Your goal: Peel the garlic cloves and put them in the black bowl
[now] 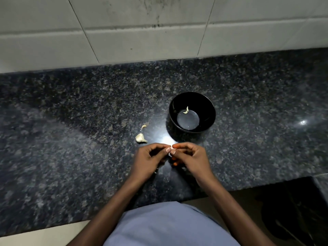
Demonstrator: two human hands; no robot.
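While both hands meet just above the dark speckled worktop point(71, 121), a small garlic clove point(170, 151) is pinched between them, only a sliver of its pale skin showing. The left hand point(148, 160) curls its fingers point(166, 150) round one side; the right hand point(190, 157) curls in from the other, thumb and forefinger nipping the clove. Both hands are grasping it, neither relaxed.

Near them, toward the wall, stands the black bowl point(209, 107) with one or two small pale garlic pieces point(185, 110) resting inside. To the left of the bowl lie a larger unpeeled garlic piece point(140, 138) and, a little beyond it, a small curled scrap point(143, 127), likely skin.

A clove like this is probably very light, firm under the skin, and slick once bared. The papery skin likely tears easily, so the pointed tip looks the best place to catch it with a nail.
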